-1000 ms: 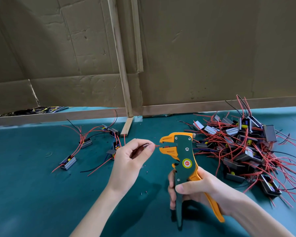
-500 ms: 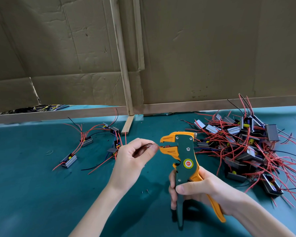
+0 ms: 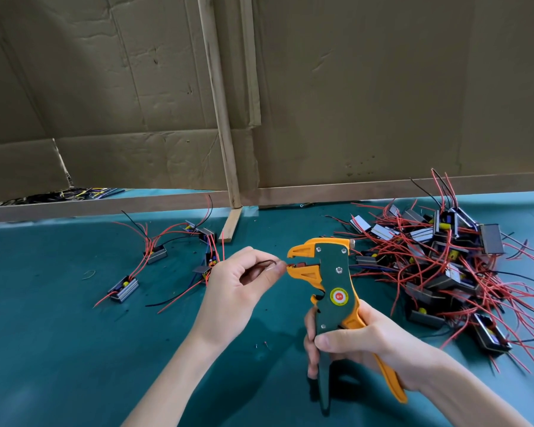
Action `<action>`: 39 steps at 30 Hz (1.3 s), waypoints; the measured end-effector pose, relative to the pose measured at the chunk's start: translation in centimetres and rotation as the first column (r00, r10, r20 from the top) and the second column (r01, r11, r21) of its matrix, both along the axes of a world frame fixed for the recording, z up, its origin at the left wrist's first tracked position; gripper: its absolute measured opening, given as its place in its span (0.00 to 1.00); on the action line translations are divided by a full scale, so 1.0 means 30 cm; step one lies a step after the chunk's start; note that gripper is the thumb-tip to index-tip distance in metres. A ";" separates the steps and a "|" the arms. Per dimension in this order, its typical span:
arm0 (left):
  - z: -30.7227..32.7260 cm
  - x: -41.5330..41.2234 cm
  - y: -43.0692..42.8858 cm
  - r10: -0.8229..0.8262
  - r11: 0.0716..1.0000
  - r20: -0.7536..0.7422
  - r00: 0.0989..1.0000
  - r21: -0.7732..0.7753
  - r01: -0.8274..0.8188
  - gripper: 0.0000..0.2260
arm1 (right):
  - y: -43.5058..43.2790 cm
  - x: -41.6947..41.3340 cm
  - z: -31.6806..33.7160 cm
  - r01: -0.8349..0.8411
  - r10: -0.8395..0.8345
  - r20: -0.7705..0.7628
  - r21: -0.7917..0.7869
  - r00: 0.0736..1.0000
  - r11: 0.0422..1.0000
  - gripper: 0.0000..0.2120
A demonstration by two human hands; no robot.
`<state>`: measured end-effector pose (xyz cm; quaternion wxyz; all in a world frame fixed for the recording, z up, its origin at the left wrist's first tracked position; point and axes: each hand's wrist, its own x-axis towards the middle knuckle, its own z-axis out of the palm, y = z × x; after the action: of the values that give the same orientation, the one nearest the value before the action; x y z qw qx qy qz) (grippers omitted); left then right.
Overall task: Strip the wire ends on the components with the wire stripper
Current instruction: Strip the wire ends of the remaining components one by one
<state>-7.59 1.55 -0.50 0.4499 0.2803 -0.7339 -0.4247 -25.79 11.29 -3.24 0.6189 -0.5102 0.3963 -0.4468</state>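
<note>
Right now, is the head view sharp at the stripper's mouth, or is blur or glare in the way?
Head view: the wire stripper and left hand are sharp, no glare; soft shadow on the mat beneath; frame edges smear and bend.

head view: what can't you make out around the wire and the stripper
All in the head view:
1. Tip of the thin dark wire, in the mouth of the orange-and-green wire stripper: too small to tell if stripped.
2. The wire's component: hidden behind the left hand.
3. Stripper handles: partly covered by the right hand.
4. Heap of red-wired grey components: cut off by the right edge.
</note>
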 end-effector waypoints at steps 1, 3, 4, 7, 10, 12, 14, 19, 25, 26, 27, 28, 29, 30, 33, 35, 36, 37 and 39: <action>0.001 0.001 -0.001 -0.004 1.000 0.002 1.000 -0.003 0.004 0.04 | 0.001 0.001 0.001 0.002 -0.002 -0.005 -0.001 1.000 1.000 0.09; 0.001 0.004 -0.005 -0.006 1.000 0.014 1.000 -0.011 0.006 0.04 | 0.001 0.004 0.004 0.003 -0.003 -0.016 -0.008 1.000 1.000 0.08; 0.001 0.005 -0.007 -0.007 1.000 0.023 1.000 -0.015 0.007 0.04 | 0.002 0.007 0.005 0.006 -0.006 -0.019 -0.011 1.000 1.000 0.08; 0.004 0.011 -0.012 -0.011 1.000 0.037 0.999 -0.028 0.012 0.03 | 0.002 0.024 0.009 0.044 -0.044 -0.018 -0.014 0.999 0.999 0.06; 0.007 0.017 -0.019 -0.004 0.999 0.052 0.999 -0.032 0.006 0.04 | 0.000 0.039 0.009 0.065 -0.065 -0.042 -0.016 0.997 0.998 0.08; 0.006 0.017 -0.021 -0.003 0.999 0.065 0.998 -0.036 0.005 0.06 | 0.000 0.042 0.007 0.082 -0.082 -0.055 -0.007 0.995 0.997 0.09; 0.005 0.017 -0.022 0.001 0.999 0.076 0.997 -0.033 0.001 0.08 | 0.001 0.049 0.005 0.109 -0.108 -0.055 0.008 0.993 0.994 0.10; -0.010 0.005 -0.004 -0.073 0.996 0.058 0.996 0.057 0.069 0.03 | -0.014 0.078 -0.025 0.362 -0.358 -0.082 0.039 0.930 0.931 0.19; -0.026 0.002 -0.006 -0.033 0.999 0.072 0.997 0.038 0.030 0.13 | -0.025 0.041 -0.016 0.172 -0.181 0.105 0.094 0.978 0.981 0.09; -0.026 0.004 -0.011 -0.016 1.000 0.068 0.998 0.024 0.014 0.13 | -0.029 0.037 -0.017 0.154 -0.165 0.134 0.088 0.977 0.984 0.08; -0.026 0.004 -0.016 0.000 1.000 0.059 0.998 0.010 -0.001 0.13 | -0.032 0.031 -0.020 0.157 -0.166 0.153 0.071 0.974 0.985 0.08; -0.027 0.004 -0.021 0.012 1.000 0.044 0.999 0.001 -0.012 0.13 | -0.036 0.024 -0.023 0.168 -0.175 0.170 0.054 0.970 0.984 0.09; -0.028 0.004 -0.025 0.021 1.000 0.029 0.999 -0.009 -0.021 0.12 | -0.036 0.015 -0.023 0.182 -0.186 0.185 0.039 0.965 0.983 0.09; -0.028 0.005 -0.029 0.033 0.999 0.025 0.999 -0.025 -0.032 0.12 | -0.034 0.004 -0.022 0.192 -0.194 0.193 0.025 0.962 0.981 0.10; -0.031 0.007 -0.039 0.063 0.995 0.050 0.997 -0.080 -0.059 0.11 | -0.032 -0.017 -0.015 0.180 -0.177 0.173 -0.006 0.969 0.984 0.11; -0.032 0.004 -0.035 0.047 0.996 0.049 0.998 -0.083 -0.043 0.10 | -0.036 -0.019 -0.017 0.161 -0.159 0.135 -0.003 0.978 0.987 0.12; -0.031 0.002 -0.031 0.031 0.997 0.042 0.999 -0.078 -0.028 0.10 | -0.037 -0.018 -0.019 0.152 -0.151 0.115 0.003 0.982 0.988 0.14; -0.029 0.000 -0.026 0.018 0.997 0.036 0.999 -0.077 -0.015 0.10 | -0.038 -0.014 -0.023 0.136 -0.136 0.098 0.008 0.986 0.991 0.15; -0.026 -0.004 -0.018 -0.003 0.997 0.030 1.000 -0.081 0.005 0.10 | -0.036 -0.006 -0.028 0.093 -0.094 0.079 0.011 0.992 0.996 0.15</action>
<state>-7.71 1.03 -1.29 0.4491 0.2666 -0.7577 -0.3913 -25.96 10.21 -4.07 0.6142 -0.4708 0.3965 -0.4938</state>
